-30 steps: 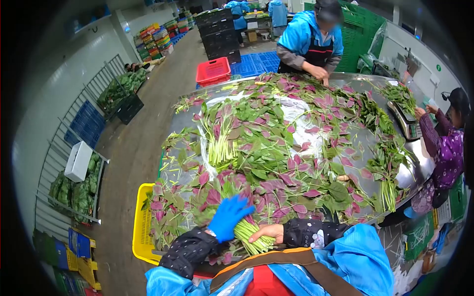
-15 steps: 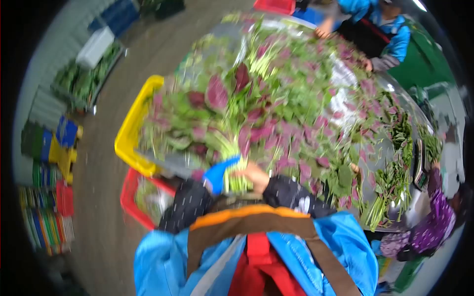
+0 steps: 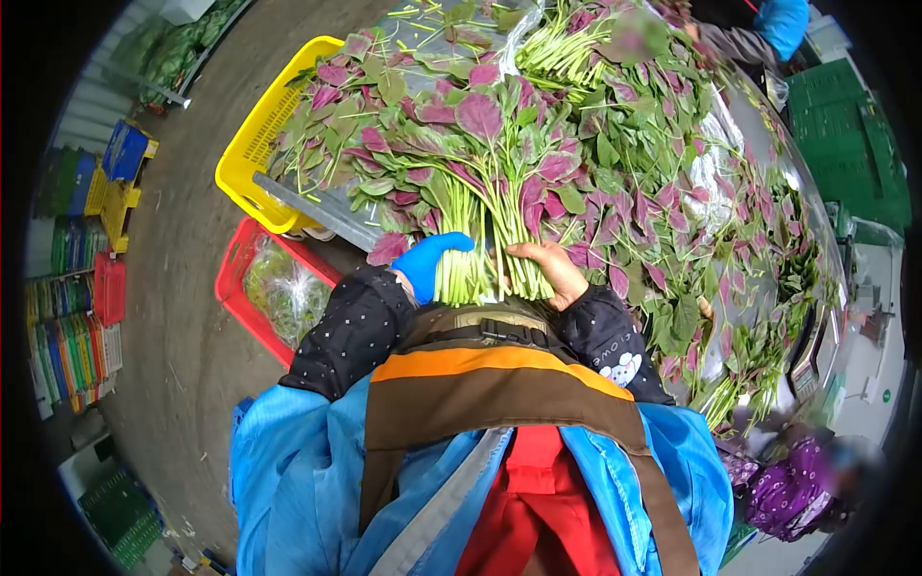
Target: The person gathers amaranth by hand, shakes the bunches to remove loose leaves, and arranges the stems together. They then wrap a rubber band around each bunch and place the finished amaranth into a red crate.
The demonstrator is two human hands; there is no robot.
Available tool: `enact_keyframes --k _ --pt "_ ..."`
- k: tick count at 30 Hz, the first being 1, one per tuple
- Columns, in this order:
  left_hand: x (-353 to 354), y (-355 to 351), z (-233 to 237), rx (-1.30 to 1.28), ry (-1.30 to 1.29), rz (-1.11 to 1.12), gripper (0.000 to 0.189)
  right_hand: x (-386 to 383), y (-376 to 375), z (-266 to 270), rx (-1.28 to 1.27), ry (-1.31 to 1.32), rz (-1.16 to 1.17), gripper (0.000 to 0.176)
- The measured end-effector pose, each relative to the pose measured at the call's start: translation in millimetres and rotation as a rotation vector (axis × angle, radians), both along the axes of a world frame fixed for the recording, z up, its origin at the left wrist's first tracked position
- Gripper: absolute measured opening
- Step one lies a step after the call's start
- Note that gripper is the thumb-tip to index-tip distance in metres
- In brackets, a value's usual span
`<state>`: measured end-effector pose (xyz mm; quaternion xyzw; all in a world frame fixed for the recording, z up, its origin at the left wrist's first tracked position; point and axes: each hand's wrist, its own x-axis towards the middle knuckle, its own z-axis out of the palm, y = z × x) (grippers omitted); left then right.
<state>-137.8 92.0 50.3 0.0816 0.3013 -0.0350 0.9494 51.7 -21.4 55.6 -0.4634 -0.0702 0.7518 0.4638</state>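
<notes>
My left hand [image 3: 428, 261], in a blue glove, is wrapped round the lower stems of one bundle of leafy greens [image 3: 459, 213]. Bare, my right hand [image 3: 551, 269] grips a second bundle [image 3: 516, 217] close beside it, thumb across the stems. Both bundles stand side by side in front of my waist, cut ends toward me, green and purple leaves fanning away over the table. The fingers behind the stems are mostly hidden.
Loose purple-green leaves cover the metal table [image 3: 336, 216]. A yellow crate [image 3: 252, 144] and a red crate [image 3: 252, 322] holding bagged greens stand at the left. One person's sleeve [image 3: 783, 27] shows top right, a person in purple [image 3: 792, 490] lower right.
The single clump between my hands now shows as two bundles, one in each hand. My view has tilted, so the table and crates appear higher, and my right hand sits slightly farther right.
</notes>
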Motion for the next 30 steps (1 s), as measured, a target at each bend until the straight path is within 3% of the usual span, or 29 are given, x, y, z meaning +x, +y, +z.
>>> enact_keyframes --k 2,3,4,6,7,8,10,12,13,17,20,22,24,26,28,29,30 --pt "2.4 -8.3 1.4 0.222 0.264 0.063 0.024 -11.8 7.6 1.5 0.015 -0.258 0.018 0.036" --pt "7.4 -11.2 -20.3 0.331 0.235 0.093 0.022 -22.6 12.4 17.0 0.090 -0.299 0.042 0.039" --pt "4.7 -6.3 -41.6 0.294 0.202 0.072 0.022 -24.4 14.6 7.0 0.097 -0.217 0.022 0.039" --pt "-3.2 -2.2 -9.0 0.333 0.201 0.046 0.022 -17.5 13.3 6.6 0.019 -0.176 0.015 0.037" --pt "-6.8 6.7 4.7 0.178 0.184 -0.059 0.022 -10.6 11.5 5.5 0.030 -0.192 0.031 0.037" --pt "-6.1 5.8 31.1 0.134 0.175 0.024 0.022 -4.9 10.0 6.7 0.042 -0.207 0.045 0.037" --pt "-12.1 8.9 7.1 0.138 0.143 0.017 0.025 -5.2 11.0 12.9 -0.050 -0.142 0.015 0.034" --pt "-6.0 -0.1 -7.9 0.298 0.099 0.025 0.031 -23.4 15.6 8.4 -0.059 -0.133 -0.060 0.032" --pt "0.6 -3.9 -10.4 0.306 0.124 0.073 0.028 -28.7 15.7 2.7 -0.034 -0.246 -0.041 0.029" --pt "-0.4 -0.7 19.9 0.227 0.177 0.023 0.026 -16.0 10.5 8.5 0.037 -0.234 -0.057 0.030" --pt "-4.5 -6.6 -44.9 -0.053 -0.145 0.074 0.027 -13.0 8.4 2.0 0.012 -0.032 0.005 0.027" --pt "-2.1 -8.2 -37.5 0.074 -0.211 0.065 0.026 -23.6 4.1 -16.3 0.086 -0.575 -0.069 0.026" --pt "0.3 -7.7 -43.9 0.108 -0.115 0.074 0.028 -11.3 6.9 -26.2 0.095 -0.512 0.044 0.023" --pt "6.5 -10.2 -5.5 0.087 0.033 0.108 0.028 -16.4 11.5 12.3 0.091 -0.494 0.034 0.019" --pt "11.2 -9.7 -40.7 0.369 0.158 0.141 0.026 -20.9 12.9 19.3 0.112 -0.555 0.042 0.017" --pt "7.2 -10.9 -30.4 0.822 0.145 0.056 0.025 -17.0 11.0 15.5 0.106 -0.651 0.090 0.017" --pt "3.0 -7.8 -30.1 1.068 0.164 0.004 0.024 -14.8 10.7 15.8 0.141 -0.661 0.099 0.025"
